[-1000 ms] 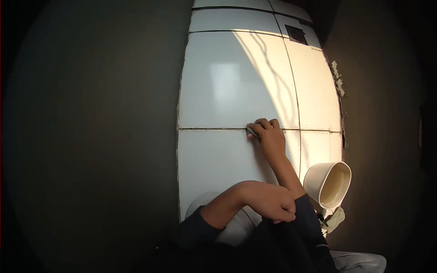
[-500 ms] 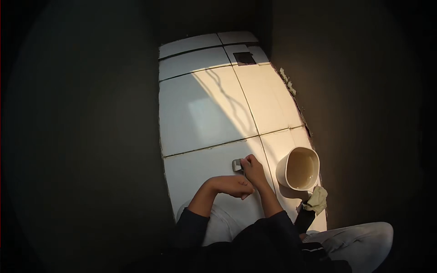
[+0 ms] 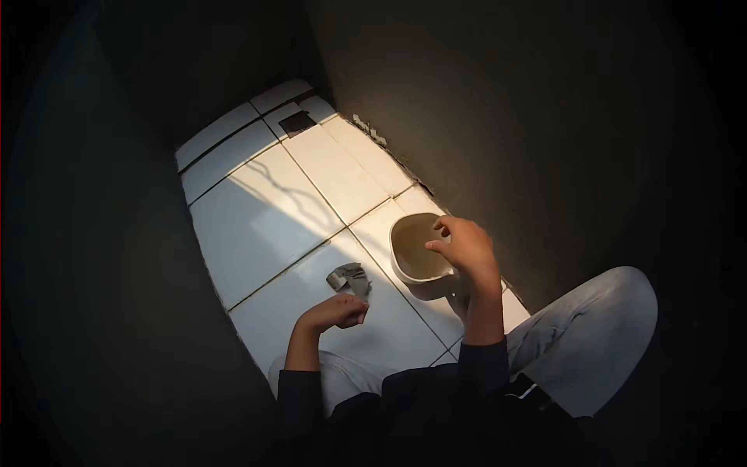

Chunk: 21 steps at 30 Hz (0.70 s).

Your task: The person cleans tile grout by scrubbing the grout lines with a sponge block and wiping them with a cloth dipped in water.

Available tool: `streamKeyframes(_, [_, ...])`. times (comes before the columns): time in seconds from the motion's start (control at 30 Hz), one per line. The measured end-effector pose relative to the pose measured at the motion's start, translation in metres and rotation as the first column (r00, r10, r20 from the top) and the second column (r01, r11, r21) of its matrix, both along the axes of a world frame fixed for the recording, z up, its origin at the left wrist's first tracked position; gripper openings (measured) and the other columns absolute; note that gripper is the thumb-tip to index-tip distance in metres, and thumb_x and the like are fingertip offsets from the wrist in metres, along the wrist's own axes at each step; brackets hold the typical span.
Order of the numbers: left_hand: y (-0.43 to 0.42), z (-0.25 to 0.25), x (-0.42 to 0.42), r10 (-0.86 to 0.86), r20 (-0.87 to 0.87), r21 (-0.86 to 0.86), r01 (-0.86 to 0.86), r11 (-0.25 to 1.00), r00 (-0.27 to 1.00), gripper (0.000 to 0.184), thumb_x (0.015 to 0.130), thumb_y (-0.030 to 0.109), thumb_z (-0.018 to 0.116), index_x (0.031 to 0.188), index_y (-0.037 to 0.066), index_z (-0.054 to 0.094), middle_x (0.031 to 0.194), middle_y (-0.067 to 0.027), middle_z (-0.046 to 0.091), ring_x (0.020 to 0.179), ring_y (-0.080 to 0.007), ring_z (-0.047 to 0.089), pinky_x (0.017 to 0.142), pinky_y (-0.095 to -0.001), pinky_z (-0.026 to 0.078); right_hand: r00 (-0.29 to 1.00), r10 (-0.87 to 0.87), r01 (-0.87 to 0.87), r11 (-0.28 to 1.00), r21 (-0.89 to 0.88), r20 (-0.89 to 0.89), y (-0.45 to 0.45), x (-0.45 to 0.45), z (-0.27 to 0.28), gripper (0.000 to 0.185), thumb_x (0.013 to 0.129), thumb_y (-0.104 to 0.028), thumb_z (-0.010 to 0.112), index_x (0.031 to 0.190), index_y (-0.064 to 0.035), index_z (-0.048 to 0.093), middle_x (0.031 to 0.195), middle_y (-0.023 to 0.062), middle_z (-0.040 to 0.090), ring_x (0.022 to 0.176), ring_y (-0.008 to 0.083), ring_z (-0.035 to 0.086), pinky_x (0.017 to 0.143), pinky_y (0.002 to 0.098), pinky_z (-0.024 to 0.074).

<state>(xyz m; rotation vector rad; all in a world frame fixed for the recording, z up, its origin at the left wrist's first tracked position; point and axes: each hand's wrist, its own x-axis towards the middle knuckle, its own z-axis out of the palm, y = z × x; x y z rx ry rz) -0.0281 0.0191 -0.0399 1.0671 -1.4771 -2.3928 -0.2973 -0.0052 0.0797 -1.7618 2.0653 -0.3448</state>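
My left hand (image 3: 334, 313) is closed, its fingers curled under, just above the white tiles. Whatever those fingers hold, if anything, is hidden. Just beyond the knuckles is a crumpled grey piece (image 3: 357, 279) with a shiny flat part at its left end; I cannot tell whether the hand touches it. My right hand (image 3: 464, 244) reaches over the right rim of a cream plastic dipper (image 3: 412, 277), fingers spread and slightly bent. Cloudy liquid shows inside the dipper, which stands on the tiles. The right forearm partly covers the area behind it.
White floor tiles (image 3: 257, 226) with dark joints stretch ahead, crossed by a band of sunlight. A small dark square (image 3: 296, 123) is set near the far end. Dark walls (image 3: 529, 148) flank the narrow floor. My bent knee (image 3: 622, 303) is at the right.
My right hand has left the shiny-ended piece and moved right to the dipper, its fingers opening. The grey crumpled part now shows beside the shiny end. The view has turned right.
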Motion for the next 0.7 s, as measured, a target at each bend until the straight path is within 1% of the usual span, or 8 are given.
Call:
streamKeyframes(0.13, [0.011,0.014,-0.055,0.209,-0.065,-0.22,-0.219,0.951,0.976,0.021,0.089,0.017,0.049,0.102,0.006,0.061,0.067,0.0042,0.045,0.049,-0.0035,0.031,0.045,-0.0194,0.028,0.987,-0.045,0.088,0.956,0.281,-0.156,0.01,-0.069,-0.051,0.061,0.056,-0.029,0.083,0.111,-0.0126,0.063,0.105,0.0104,0.065,0.099,0.027,0.061,0.083,0.04,0.0476])
streamKeyframes(0.2, [0.014,0.009,-0.079,0.346,-0.168,-0.287,-0.381,0.879,0.923,0.044,0.088,0.012,0.052,0.131,0.013,0.047,0.078,0.001,0.053,0.052,-0.0052,0.04,0.051,-0.0212,0.038,0.986,-0.027,0.088,0.925,0.37,-0.165,0.018,-0.084,-0.063,0.063,0.053,-0.026,0.084,0.112,-0.0122,0.064,0.109,0.0115,0.064,0.1,0.0267,0.061,0.085,0.0388,0.0475])
streamKeyframes(0.3, [0.022,-0.01,-0.097,0.308,0.04,-0.596,-0.225,0.771,0.951,0.054,0.087,0.01,0.053,0.139,0.017,0.039,0.085,-0.0027,0.059,0.057,-0.0078,0.051,0.058,-0.0233,0.045,0.987,-0.075,0.128,0.903,0.411,-0.142,0.017,-0.094,-0.068,0.059,0.054,-0.017,0.082,0.111,-0.0127,0.065,0.105,0.0131,0.065,0.096,0.0273,0.063,0.084,0.0369,0.0483])
streamKeyframes(0.33, [0.024,-0.005,-0.099,0.293,0.145,-0.635,-0.138,0.76,0.945,0.05,0.086,0.012,0.05,0.135,0.015,0.042,0.094,-0.0091,0.062,0.072,-0.0197,0.06,0.066,-0.0327,0.047,0.981,-0.13,0.174,0.924,0.341,-0.146,0.017,-0.098,-0.064,0.056,0.054,-0.014,0.079,0.108,-0.0117,0.065,0.101,0.0139,0.066,0.093,0.0277,0.064,0.081,0.0359,0.0491])
streamKeyframes(0.43, [0.023,-0.014,-0.1,0.341,0.183,-0.789,-0.07,0.611,0.922,0.046,0.086,0.013,0.05,0.131,0.014,0.043,0.101,-0.0112,0.063,0.078,-0.0275,0.063,0.07,-0.038,0.049,0.976,-0.178,0.2,0.96,0.194,-0.129,0.021,-0.085,-0.021,0.043,0.059,-0.006,0.069,0.102,-0.0084,0.067,0.088,0.015,0.067,0.081,0.0287,0.065,0.075,0.0327,0.0502])
streamKeyframes(0.5, [0.021,-0.013,-0.101,0.359,0.178,-0.807,-0.072,0.586,0.916,0.041,0.086,0.013,0.05,0.127,0.013,0.046,0.102,-0.0113,0.063,0.081,-0.0291,0.063,0.072,-0.0398,0.049,0.996,-0.062,0.062,0.998,0.01,0.059,0.016,-0.075,0.001,0.033,0.067,-0.006,0.06,0.1,-0.0062,0.066,0.088,0.0139,0.067,0.081,0.0271,0.065,0.074,0.0321,0.0487])
streamKeyframes(0.63, [0.02,-0.011,-0.106,0.42,0.175,-0.877,-0.052,0.478,0.891,0.027,0.087,0.016,0.051,0.114,0.011,0.051,0.094,-0.0102,0.066,0.079,-0.0291,0.064,0.069,-0.0412,0.05,0.911,-0.021,0.127,0.965,-0.231,0.411,0.007,-0.044,0.003,0.031,0.073,-0.002,0.049,0.099,-0.0051,0.065,0.1,0.0128,0.064,0.091,0.0231,0.061,0.079,0.0308,0.0453])
streamKeyframes(0.7, [0.02,-0.009,-0.107,0.45,0.166,-0.899,-0.053,0.435,0.877,0.025,0.087,0.018,0.054,0.111,0.011,0.055,0.09,-0.0088,0.067,0.075,-0.0265,0.064,0.065,-0.0387,0.05,0.724,0.216,0.111,0.901,-0.419,0.655,-0.001,-0.029,-0.014,0.036,0.073,0.003,0.043,0.099,-0.0059,0.066,0.104,0.0106,0.057,0.097,0.0195,0.054,0.082,0.0298,0.0416])
